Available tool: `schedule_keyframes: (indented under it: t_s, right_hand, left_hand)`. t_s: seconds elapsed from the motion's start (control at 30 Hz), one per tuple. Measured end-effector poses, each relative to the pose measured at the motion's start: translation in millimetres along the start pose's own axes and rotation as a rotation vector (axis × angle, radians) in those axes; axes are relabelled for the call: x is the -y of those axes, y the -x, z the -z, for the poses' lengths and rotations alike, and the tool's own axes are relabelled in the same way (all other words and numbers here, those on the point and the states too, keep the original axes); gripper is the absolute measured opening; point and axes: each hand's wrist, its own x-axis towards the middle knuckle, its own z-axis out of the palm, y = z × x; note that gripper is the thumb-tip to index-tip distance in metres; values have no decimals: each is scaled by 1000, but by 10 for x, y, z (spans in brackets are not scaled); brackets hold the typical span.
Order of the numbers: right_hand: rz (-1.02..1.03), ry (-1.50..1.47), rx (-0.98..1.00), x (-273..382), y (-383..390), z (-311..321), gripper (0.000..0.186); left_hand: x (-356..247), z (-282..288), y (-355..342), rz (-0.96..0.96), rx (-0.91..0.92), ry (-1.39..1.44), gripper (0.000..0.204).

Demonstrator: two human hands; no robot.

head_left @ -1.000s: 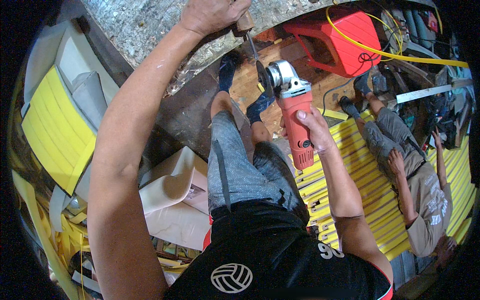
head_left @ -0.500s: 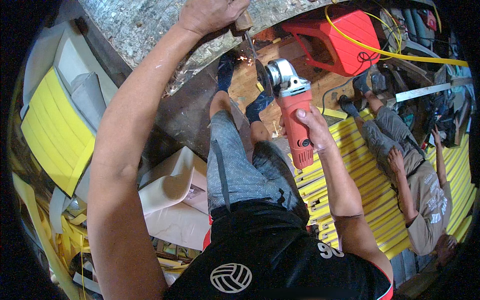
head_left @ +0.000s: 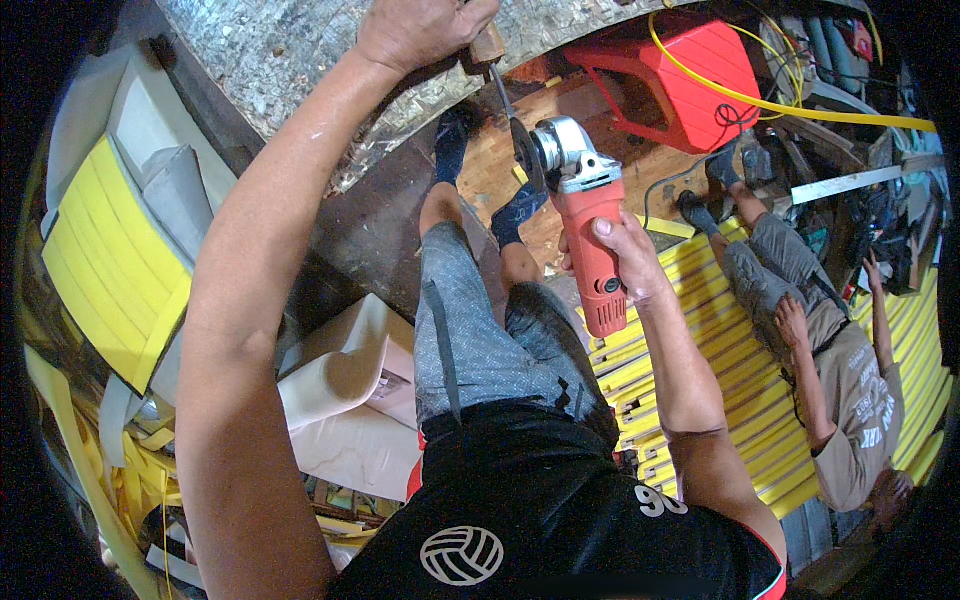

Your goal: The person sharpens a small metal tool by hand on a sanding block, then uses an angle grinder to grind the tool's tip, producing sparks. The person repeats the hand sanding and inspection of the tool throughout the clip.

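1. Our right hand [head_left: 628,255] is wrapped around the grinder [head_left: 596,260], thumb on top; the finger ends are mostly hidden behind the body. With only this hand on it, a snag could twist the grinder loose.
2. The disc [head_left: 523,160] stands nearly edge-on to us, so we cannot tell whether it is spinning or guarded. If it is, pressing too hard could crack it or make it kick.
3. The tool [head_left: 502,88] reaches from the worktop's edge down to the disc's rim; we cannot be sure they touch. Its tip is hard to make out.
4. Our left hand [head_left: 415,32] is closed around the tool's wooden handle [head_left: 488,44], its far side cut off by the upper edge. A slipping grip could bring those bare fingers towards the disc.
5. The worktop [head_left: 280,75] is cut off too.
6. Below lie our feet [head_left: 518,208]; a dropped tool could strike them.
7. Farther off, a co-worker [head_left: 855,410] could catch stray sparks; what their hands are doing is unclear.
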Motion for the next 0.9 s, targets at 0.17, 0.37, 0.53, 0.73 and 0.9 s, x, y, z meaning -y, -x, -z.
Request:
schedule_keyframes:
  t_s: [0.17,0.37,0.53,0.73,0.9]
  right_hand:
    - [-9,12,-12,28,-4,-9,57]
    - [-8,20,-16,32,-13,-9,60]
    - [8,34,-68,64,-2,-90,63]
    - [25,23,-20,-46,-49,-22,65]
    - [14,2,-23,-35,-19,-66,60]
  left_hand:
    - [-5,-12,-6,13,10,-5,9]
    - [-17,-2,-11,15,15,-30,12]
    - [-23,25,-24,43,37,-2,13]
    - [-26,45,-40,23,20,-3,9]
    - [-6,11,-9,13,-11,9,8]
